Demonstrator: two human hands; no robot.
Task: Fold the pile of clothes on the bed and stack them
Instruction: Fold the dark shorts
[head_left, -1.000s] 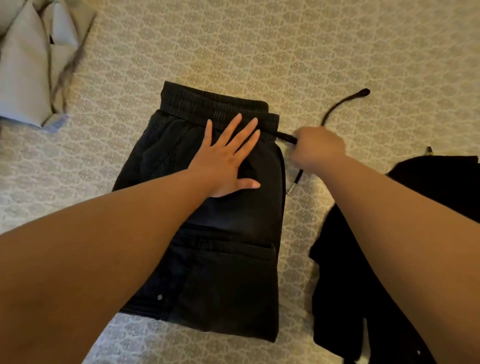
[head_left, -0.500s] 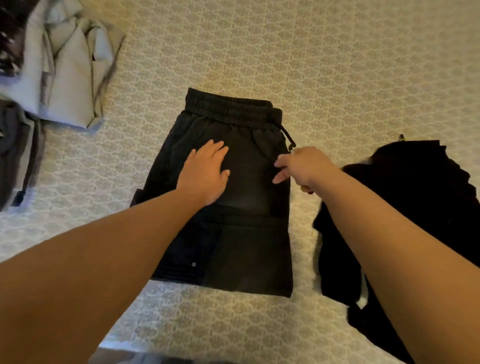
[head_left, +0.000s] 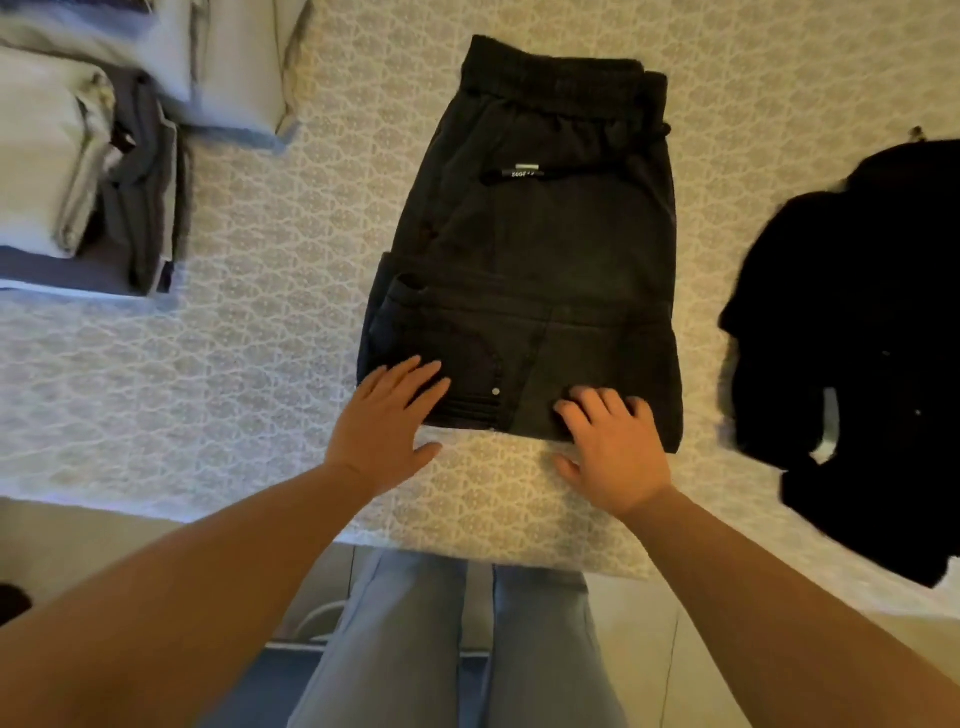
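Note:
Folded dark grey pants (head_left: 540, 244) lie flat on the patterned bedspread (head_left: 260, 338), waistband at the far end, with the drawstring (head_left: 519, 174) lying across the top. My left hand (head_left: 387, 423) rests at the near left corner of the pants, fingers straight on the fabric. At the near right edge, my right hand (head_left: 613, 441) has its fingers bent over the hem, thumb on the bedspread. A loose black garment (head_left: 857, 338) lies crumpled to the right.
A stack of folded light and grey clothes (head_left: 104, 171) sits at the far left of the bed. The bed's near edge (head_left: 467, 558) runs just below my hands, with my legs in light trousers (head_left: 452, 649) and the floor beneath.
Both hands moved from the middle of the pants down to the near edge. The drawstring, earlier out to the right, now lies on top of the pants. My view shifted back.

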